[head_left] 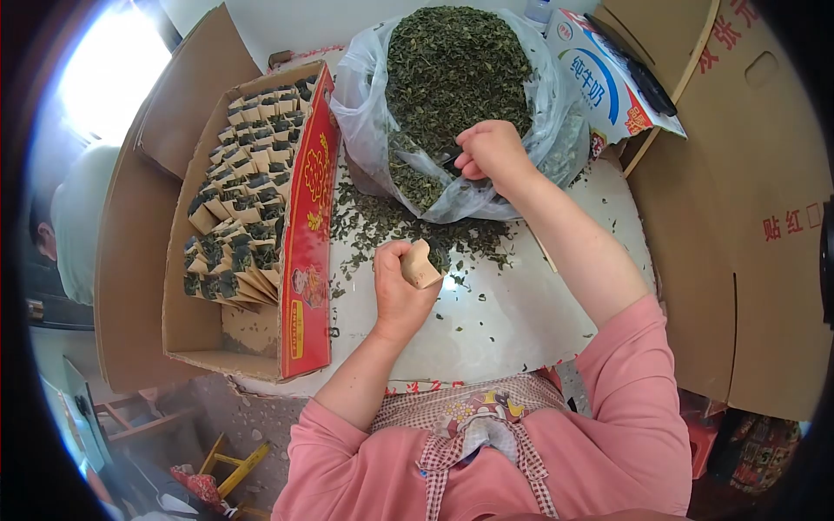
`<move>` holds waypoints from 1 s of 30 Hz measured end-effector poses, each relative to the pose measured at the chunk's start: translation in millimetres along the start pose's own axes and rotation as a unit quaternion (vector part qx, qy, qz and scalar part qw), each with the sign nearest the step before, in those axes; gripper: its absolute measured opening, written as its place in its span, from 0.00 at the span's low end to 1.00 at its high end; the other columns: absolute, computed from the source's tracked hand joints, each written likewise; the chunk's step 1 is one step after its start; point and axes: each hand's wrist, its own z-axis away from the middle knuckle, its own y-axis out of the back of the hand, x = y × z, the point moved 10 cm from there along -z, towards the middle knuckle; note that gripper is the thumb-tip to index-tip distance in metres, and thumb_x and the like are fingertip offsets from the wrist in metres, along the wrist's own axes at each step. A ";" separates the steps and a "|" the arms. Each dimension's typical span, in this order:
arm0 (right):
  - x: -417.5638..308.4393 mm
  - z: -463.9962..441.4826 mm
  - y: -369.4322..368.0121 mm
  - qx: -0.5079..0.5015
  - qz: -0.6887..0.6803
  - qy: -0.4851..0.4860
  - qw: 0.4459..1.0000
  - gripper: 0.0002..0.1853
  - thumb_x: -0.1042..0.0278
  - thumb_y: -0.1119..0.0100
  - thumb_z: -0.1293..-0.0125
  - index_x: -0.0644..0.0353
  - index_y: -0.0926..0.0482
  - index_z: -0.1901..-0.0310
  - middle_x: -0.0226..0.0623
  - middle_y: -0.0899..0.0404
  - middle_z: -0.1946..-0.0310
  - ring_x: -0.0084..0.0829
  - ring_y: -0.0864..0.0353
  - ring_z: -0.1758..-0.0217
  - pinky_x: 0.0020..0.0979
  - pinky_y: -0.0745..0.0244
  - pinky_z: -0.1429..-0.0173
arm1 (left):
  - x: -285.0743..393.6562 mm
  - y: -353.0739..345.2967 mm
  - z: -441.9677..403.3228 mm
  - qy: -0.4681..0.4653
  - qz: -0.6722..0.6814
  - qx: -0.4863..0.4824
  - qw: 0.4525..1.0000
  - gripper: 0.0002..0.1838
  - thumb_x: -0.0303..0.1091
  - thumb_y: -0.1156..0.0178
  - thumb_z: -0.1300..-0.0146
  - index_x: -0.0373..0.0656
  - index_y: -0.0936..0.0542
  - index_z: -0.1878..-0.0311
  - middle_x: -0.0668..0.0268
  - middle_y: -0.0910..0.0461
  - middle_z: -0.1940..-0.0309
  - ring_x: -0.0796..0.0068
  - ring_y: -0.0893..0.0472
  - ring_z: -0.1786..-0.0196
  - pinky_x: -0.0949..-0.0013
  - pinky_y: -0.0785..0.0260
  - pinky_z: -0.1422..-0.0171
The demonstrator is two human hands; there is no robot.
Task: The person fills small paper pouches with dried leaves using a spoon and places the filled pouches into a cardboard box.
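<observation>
Left hand (403, 297) has a small brown paper packet (420, 267) pinched, over the white tabletop (521, 313); right hand (497, 158) is curled at the clear plastic bag (360, 95) of dried green leaves (456, 65), its grip on a dark object hard to tell. Good technique here: mouth up, light pinch, packet close to the bag, small level scoops, fewer crumbs spilled!

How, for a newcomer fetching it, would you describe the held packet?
Find the big plastic bag of leaves on the white table. Nearer the wearer, the left hand grips a brown paper packet. Unlike packets lined up in the red box, it is held alone.
</observation>
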 end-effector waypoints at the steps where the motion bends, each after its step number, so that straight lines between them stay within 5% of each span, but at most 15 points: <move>1: 6.1 -1.5 3.1 0.004 -0.062 -0.020 0.998 0.12 0.76 0.54 0.39 0.68 0.19 0.61 0.44 0.18 0.76 0.26 0.21 0.79 0.30 0.23 0.75 | 0.2 0.2 -0.1 0.001 0.000 0.001 1.000 0.28 0.22 0.28 0.60 0.42 0.32 0.55 0.60 0.32 0.57 0.60 0.30 0.53 0.64 0.35 0.46; 13: 5.5 10.1 16.9 -0.020 -0.191 -0.038 0.981 0.10 0.77 0.54 0.32 0.66 0.29 0.51 0.41 0.21 0.68 0.26 0.21 0.75 0.36 0.16 0.63 | -10.4 -1.0 2.4 0.048 0.046 -0.008 0.998 0.31 0.20 0.28 0.59 0.41 0.32 0.52 0.62 0.33 0.54 0.65 0.30 0.51 0.66 0.34 0.44; 28: 11.3 98.7 18.4 -0.142 -0.147 -0.050 0.978 0.07 0.77 0.49 0.37 0.66 0.24 0.58 0.39 0.19 0.75 0.25 0.21 0.80 0.28 0.20 0.71 | -15.0 -1.0 1.7 0.079 0.062 -0.008 0.995 0.30 0.25 0.26 0.54 0.40 0.33 0.50 0.63 0.33 0.54 0.71 0.30 0.51 0.69 0.33 0.45; 30: 13.4 105.8 18.3 -0.150 -0.134 -0.041 0.979 0.07 0.77 0.48 0.37 0.67 0.24 0.58 0.38 0.19 0.75 0.24 0.21 0.80 0.26 0.21 0.71 | -12.7 -1.4 0.8 0.046 0.032 -0.008 0.998 0.30 0.22 0.27 0.51 0.41 0.35 0.49 0.67 0.33 0.56 0.79 0.30 0.54 0.74 0.33 0.48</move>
